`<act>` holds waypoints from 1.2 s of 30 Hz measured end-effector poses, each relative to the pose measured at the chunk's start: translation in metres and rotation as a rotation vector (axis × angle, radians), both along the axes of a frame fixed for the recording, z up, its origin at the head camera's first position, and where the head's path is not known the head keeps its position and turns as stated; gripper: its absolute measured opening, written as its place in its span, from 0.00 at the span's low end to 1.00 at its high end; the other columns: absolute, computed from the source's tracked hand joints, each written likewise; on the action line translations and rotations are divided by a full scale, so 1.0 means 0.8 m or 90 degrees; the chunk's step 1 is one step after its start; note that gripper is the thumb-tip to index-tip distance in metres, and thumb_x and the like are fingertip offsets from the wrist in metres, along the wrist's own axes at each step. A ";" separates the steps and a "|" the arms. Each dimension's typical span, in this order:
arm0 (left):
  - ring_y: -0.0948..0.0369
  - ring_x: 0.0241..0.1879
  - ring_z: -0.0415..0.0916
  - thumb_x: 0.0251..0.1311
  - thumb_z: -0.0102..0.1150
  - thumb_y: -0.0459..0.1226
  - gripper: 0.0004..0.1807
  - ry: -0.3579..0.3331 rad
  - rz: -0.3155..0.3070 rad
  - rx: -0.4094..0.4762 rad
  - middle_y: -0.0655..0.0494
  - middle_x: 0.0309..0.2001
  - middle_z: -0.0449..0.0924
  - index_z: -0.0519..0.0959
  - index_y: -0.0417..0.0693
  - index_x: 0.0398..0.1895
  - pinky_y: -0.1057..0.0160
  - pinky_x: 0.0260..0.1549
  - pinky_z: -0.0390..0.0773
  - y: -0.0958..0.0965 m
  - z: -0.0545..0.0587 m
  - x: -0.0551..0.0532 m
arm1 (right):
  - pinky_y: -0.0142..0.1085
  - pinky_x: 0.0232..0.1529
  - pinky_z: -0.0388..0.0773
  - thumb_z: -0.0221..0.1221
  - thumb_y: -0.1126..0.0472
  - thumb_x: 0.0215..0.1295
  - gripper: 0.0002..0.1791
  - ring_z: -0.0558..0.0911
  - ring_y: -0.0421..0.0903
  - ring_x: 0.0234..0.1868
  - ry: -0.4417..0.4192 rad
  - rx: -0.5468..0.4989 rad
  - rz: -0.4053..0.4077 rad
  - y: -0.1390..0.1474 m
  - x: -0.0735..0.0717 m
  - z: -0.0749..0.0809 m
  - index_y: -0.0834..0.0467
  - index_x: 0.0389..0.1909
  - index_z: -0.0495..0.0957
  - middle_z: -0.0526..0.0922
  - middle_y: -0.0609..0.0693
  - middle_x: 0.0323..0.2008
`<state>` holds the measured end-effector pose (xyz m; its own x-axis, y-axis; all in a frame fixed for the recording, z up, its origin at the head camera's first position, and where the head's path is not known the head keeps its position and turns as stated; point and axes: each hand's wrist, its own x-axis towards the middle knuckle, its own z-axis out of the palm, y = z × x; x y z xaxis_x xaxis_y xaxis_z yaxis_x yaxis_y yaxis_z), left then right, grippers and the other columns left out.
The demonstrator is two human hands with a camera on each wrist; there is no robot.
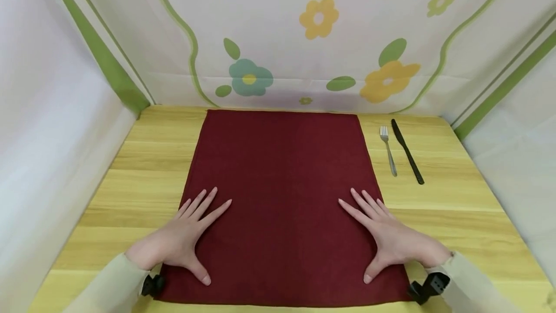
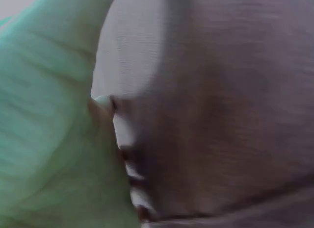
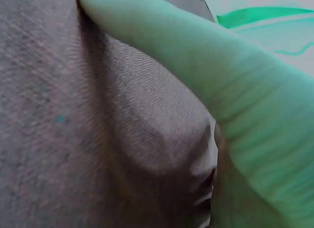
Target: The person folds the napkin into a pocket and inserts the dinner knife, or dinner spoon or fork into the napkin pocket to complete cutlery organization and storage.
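A dark red cloth (image 1: 282, 197) lies spread flat on the wooden table, its far edge close to the back curtain. On its left side, toward the front, my left hand (image 1: 184, 238) rests with fingers spread and straight. My right hand (image 1: 388, 238) mirrors it on the cloth's right side, fingers fanned and thumb pointing toward the front. Neither hand holds anything. Both wrist views are filled by the cloth (image 2: 225, 115) and part of each hand, with the right thumb (image 3: 162, 27) reaching across the cloth's weave.
Right of the cloth, a small metal fork (image 1: 388, 151) and a black knife (image 1: 407, 151) lie side by side on the wooden table (image 1: 451, 192). A white curtain with flowers (image 1: 278, 18) stands behind, and plain white curtains (image 1: 48, 110) flank the table.
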<state>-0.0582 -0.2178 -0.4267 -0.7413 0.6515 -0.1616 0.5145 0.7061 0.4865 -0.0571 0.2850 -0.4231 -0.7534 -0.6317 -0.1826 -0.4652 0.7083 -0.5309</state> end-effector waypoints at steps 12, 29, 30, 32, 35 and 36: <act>0.40 0.78 0.31 0.18 0.71 0.79 0.83 0.014 0.011 0.002 0.43 0.81 0.34 0.47 0.59 0.84 0.33 0.68 0.40 -0.007 -0.001 0.011 | 0.64 0.68 0.43 0.78 0.23 0.16 0.86 0.37 0.66 0.78 -0.001 -0.012 -0.001 0.019 0.008 -0.001 0.49 0.83 0.48 0.38 0.58 0.81; 0.46 0.77 0.48 0.51 0.76 0.61 0.59 0.050 0.241 0.172 0.51 0.80 0.50 0.55 0.54 0.82 0.36 0.69 0.55 0.009 0.074 -0.213 | 0.58 0.68 0.63 0.77 0.43 0.53 0.54 0.62 0.62 0.73 0.090 -0.157 -0.310 0.041 -0.196 0.075 0.53 0.78 0.61 0.62 0.54 0.75; 0.45 0.76 0.49 0.52 0.74 0.60 0.57 0.042 0.263 0.186 0.49 0.79 0.52 0.56 0.53 0.81 0.37 0.69 0.57 0.006 0.071 -0.224 | 0.57 0.68 0.64 0.76 0.42 0.55 0.53 0.64 0.62 0.73 0.075 -0.172 -0.335 0.043 -0.207 0.074 0.53 0.78 0.62 0.64 0.55 0.75; 0.45 0.76 0.51 0.55 0.72 0.60 0.55 0.013 0.306 0.212 0.48 0.78 0.55 0.57 0.52 0.81 0.38 0.68 0.58 -0.001 0.061 -0.243 | 0.54 0.68 0.66 0.74 0.40 0.56 0.52 0.65 0.61 0.72 0.050 -0.202 -0.376 0.043 -0.228 0.069 0.55 0.77 0.64 0.67 0.57 0.73; 0.44 0.75 0.54 0.58 0.70 0.59 0.52 -0.029 0.376 0.264 0.47 0.77 0.56 0.58 0.49 0.80 0.41 0.68 0.61 -0.011 0.042 -0.266 | 0.51 0.65 0.69 0.73 0.38 0.56 0.50 0.69 0.57 0.70 0.032 -0.244 -0.432 0.042 -0.254 0.056 0.58 0.75 0.67 0.70 0.58 0.71; 0.44 0.74 0.55 0.59 0.70 0.59 0.52 -0.040 0.396 0.280 0.47 0.77 0.57 0.58 0.48 0.80 0.42 0.68 0.62 -0.014 0.036 -0.272 | 0.51 0.65 0.70 0.73 0.38 0.56 0.50 0.70 0.57 0.69 0.027 -0.254 -0.449 0.042 -0.261 0.051 0.59 0.74 0.68 0.71 0.59 0.70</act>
